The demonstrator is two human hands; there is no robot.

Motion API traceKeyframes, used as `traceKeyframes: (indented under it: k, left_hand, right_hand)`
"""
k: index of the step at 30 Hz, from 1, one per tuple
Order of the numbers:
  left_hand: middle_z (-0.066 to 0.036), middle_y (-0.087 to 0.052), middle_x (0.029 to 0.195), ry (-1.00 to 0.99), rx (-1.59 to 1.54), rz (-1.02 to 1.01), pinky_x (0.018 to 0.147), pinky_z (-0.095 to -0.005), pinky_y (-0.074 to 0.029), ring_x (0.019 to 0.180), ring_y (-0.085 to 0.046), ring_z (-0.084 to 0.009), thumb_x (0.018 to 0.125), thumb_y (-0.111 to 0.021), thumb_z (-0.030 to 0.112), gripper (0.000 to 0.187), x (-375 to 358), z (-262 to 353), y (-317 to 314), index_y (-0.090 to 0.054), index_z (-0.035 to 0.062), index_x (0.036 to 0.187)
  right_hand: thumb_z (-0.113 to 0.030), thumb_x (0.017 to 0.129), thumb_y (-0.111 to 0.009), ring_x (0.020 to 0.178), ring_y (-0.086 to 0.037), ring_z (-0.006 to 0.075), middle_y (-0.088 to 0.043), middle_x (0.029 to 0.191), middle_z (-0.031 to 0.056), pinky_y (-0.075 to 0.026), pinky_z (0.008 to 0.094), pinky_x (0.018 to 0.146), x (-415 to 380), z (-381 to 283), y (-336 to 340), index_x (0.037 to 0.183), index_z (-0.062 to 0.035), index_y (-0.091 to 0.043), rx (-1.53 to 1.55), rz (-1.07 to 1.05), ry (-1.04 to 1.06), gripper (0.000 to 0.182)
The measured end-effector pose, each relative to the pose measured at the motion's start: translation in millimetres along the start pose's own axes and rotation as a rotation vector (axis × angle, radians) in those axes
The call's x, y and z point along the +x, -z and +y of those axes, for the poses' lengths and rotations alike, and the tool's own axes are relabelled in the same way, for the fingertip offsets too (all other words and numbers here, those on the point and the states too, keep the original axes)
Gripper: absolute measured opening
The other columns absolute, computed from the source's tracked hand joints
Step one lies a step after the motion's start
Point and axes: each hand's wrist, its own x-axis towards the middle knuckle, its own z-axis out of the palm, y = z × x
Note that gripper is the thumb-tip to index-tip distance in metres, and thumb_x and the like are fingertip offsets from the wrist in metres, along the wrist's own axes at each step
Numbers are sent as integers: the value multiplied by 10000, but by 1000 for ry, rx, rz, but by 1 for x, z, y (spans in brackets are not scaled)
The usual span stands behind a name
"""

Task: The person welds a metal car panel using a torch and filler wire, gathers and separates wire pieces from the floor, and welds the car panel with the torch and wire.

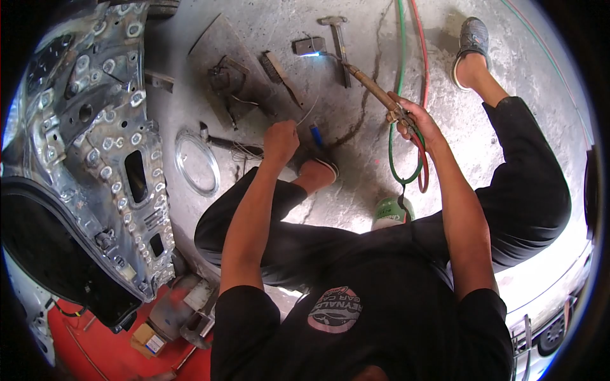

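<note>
My right hand (415, 122) is wrapped round the valve end of a brass gas torch (372, 86), which points up and left. A small blue-white flame (311, 54) burns at its tip, at the lower edge of a small dark metal block (309, 46) on the floor. Closed fingers of my left hand (281, 141) pinch a thin wire (310, 111) that rises toward the block. Green hose (401, 51) and red hose (422, 54) run at the torch's rear. A hammer (340, 44) lies just right of the block.
A wire brush (283, 76), a metal plate (216, 47) with a clamp-like part, a wire coil (197, 164), another hammer (232, 145) and a blue object (316, 134) lie on the floor. Left stands a large metal body panel (105, 127). A green-white container (391, 214) is near my legs.
</note>
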Motion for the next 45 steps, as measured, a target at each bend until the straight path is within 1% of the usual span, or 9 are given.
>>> traceKeyframes:
  k: [1,3,7,13,16,19,31,40,45]
  left_hand:
    - [-214,-714,864,-9,0,13,768,-561,-544,869,-697,-447,915,-661,130,110,0,0,0,-707,45,862]
    - [-216,-708,835,-26,1,40,766,-555,-548,850,-702,-438,895,-642,105,106,-1,1,0,-685,38,825]
    - [-214,-706,829,-12,1,24,763,-554,-548,846,-701,-437,897,-639,101,107,-1,3,2,-682,34,826]
    - [-212,-707,829,-23,5,29,757,-552,-548,837,-701,-433,893,-640,99,101,-1,3,3,-681,35,826]
    - [-210,-709,831,-19,9,28,757,-551,-549,836,-703,-430,888,-643,97,94,-2,4,4,-682,38,826]
    - [-208,-712,835,-17,15,28,758,-549,-552,839,-706,-427,884,-648,97,86,-2,3,3,-685,43,827]
    - [-198,-722,838,-7,27,11,766,-542,-559,845,-715,-419,875,-653,95,66,-1,3,4,-695,55,844]
    - [-199,-720,848,15,23,2,775,-546,-557,858,-712,-421,895,-625,104,99,0,4,4,-686,54,836]
    - [-202,-723,850,31,39,-17,774,-546,-561,861,-717,-422,901,-625,110,106,1,5,4,-689,51,841]
  right_hand:
    - [-480,1029,-577,546,-568,67,-706,967,61,-440,220,454,0,0,-1,1643,-80,-371,4,7,-3,761]
    - [-486,1026,-581,547,-569,67,-706,964,60,-439,219,455,-1,-1,-2,1643,-81,-371,2,7,-1,767]
    - [-490,1021,-584,545,-570,71,-707,957,64,-440,221,455,-1,-3,-4,1640,-76,-375,-20,11,-3,774]
    - [-462,1003,-618,547,-593,102,-721,907,85,-446,255,447,-2,-5,-8,1624,-8,-380,-75,16,55,805]
    - [-439,989,-644,543,-594,116,-719,870,88,-450,272,449,-8,-12,-20,1591,15,-436,-140,49,69,783]
    - [-435,957,-668,562,-586,141,-699,901,86,-444,283,501,-13,-16,-29,1543,13,-520,-200,75,68,753]
    - [-470,942,-667,591,-608,151,-676,875,85,-458,295,515,-16,-21,-35,1552,17,-510,-279,92,92,796]
    - [-416,962,-666,603,-608,156,-665,860,74,-476,302,580,-19,-24,-39,1535,37,-524,-303,94,88,745]
    - [-423,959,-668,600,-602,157,-666,859,73,-477,304,585,-17,-22,-36,1526,46,-531,-292,81,103,748]
